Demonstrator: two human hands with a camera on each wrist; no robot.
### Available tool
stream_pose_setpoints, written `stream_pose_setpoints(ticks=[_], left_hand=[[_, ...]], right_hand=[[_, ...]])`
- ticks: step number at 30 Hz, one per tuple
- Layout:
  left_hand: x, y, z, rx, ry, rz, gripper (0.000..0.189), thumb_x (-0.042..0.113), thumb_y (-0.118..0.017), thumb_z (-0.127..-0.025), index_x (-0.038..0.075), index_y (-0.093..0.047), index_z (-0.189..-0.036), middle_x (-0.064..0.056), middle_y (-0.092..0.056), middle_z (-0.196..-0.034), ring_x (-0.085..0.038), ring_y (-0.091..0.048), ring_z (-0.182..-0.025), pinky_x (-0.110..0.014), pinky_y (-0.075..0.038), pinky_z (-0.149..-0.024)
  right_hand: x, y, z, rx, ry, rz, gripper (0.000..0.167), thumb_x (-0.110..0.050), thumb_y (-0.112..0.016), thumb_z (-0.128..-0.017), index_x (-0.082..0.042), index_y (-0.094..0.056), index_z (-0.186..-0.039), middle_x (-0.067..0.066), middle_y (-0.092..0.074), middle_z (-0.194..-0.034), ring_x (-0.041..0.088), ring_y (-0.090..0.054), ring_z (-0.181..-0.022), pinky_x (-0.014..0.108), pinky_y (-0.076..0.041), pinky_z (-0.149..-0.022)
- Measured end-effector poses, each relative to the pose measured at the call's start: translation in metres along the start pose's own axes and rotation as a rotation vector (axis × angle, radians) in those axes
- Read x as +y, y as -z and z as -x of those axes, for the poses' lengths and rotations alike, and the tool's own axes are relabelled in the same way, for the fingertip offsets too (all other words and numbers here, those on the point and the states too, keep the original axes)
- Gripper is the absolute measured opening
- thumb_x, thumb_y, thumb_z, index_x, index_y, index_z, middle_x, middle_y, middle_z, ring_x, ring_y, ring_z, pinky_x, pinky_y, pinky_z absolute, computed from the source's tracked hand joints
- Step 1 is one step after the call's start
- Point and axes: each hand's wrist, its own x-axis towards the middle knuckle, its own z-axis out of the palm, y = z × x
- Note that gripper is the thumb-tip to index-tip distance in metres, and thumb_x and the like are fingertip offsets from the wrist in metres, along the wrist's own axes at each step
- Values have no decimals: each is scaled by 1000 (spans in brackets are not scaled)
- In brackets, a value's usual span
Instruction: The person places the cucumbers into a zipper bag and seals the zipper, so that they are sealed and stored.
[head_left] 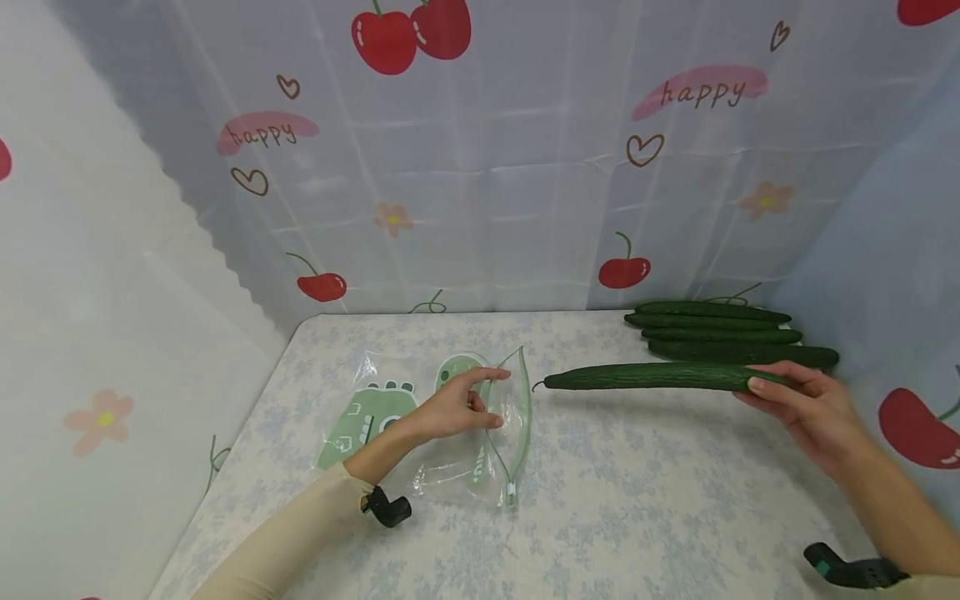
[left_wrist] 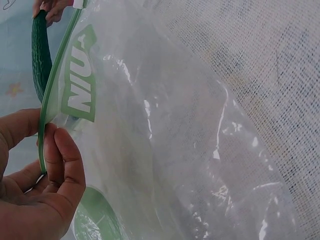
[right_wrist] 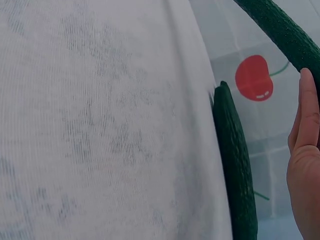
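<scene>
A clear zip bag (head_left: 450,471) with green dinosaur-like prints lies on the table's left half, its green-edged mouth parted and facing right. My left hand (head_left: 450,408) reaches over it. In the left wrist view the fingers of that left hand (left_wrist: 50,185) pinch the green zip edge (left_wrist: 52,85), next to a white "NIU" print. My right hand (head_left: 817,408) grips the right end of a long green cucumber (head_left: 637,377) between thumb and fingers. The cucumber is held level above the table, its thin curled stem tip pointing left, just short of the bag's mouth.
Several more cucumbers (head_left: 720,337) lie side by side at the table's back right corner. A pale blue-patterned cloth (head_left: 615,508) covers the table. Curtains (head_left: 510,167) printed with cherries and "happy" hang behind and at both sides.
</scene>
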Motion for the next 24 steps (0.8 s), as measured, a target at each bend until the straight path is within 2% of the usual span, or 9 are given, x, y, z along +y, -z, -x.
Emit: stream_pose_setpoints(ticks=[5,7,12,14,17,18,24], left_hand=[[-1,0,-1,-1,-3,14,77,11,-84,-94,13,-48,-162,-19,-56,-101,-12,-45,-65,-25,-41,-62],[-2,0,-1,-2,-8,13,77,10,-84,-94,13,-48,-162,-22,-56,-105,-12,-44,-64,-25,-40,-61],[-2,-2,-3,-30,-39,19,78,7,-82,-95,12,-46,-164,-24,-55,-137,-10,-46,-64,-23,-41,-61],[-1,-3,-4,-40,-46,23,78,7,-82,-95,12,-45,-164,-23,-53,-144,-9,-46,-63,-23,-41,-61],[0,-4,-3,-40,-45,30,78,7,-82,-95,16,-47,-164,-22,-54,-140,-9,-45,-63,-24,-42,-61],[1,-4,-3,-38,-43,31,78,7,-82,-95,18,-47,-164,-24,-56,-133,-10,-45,-63,-24,-42,-61],[2,-4,-4,-31,-50,39,78,7,-82,-95,19,-47,-164,-22,-56,-119,-10,-44,-63,-25,-41,-62]], right_hand=[[6,-10,-7,-32,-8,5,47,23,-40,-105,0,-77,-122,5,-79,-109,19,-78,-97,37,-64,-95],[10,-15,-11,-29,-23,27,44,22,-43,-105,0,-76,-122,4,-77,-115,17,-78,-99,37,-64,-96],[19,-26,-19,11,-85,113,37,18,-52,-104,-3,-77,-121,-1,-74,-118,13,-78,-100,34,-64,-94],[23,-30,-21,23,-105,122,36,16,-54,-104,-4,-78,-121,-3,-74,-119,12,-79,-100,33,-64,-93],[28,-36,-23,26,-112,129,35,15,-55,-105,-6,-78,-120,-4,-74,-119,12,-79,-100,33,-64,-93],[29,-38,-24,26,-105,131,34,15,-55,-104,-5,-78,-120,-4,-74,-119,12,-79,-100,33,-64,-93],[39,-50,-30,36,-97,141,28,11,-59,-105,-4,-77,-120,-4,-74,-115,12,-79,-100,33,-63,-95]])
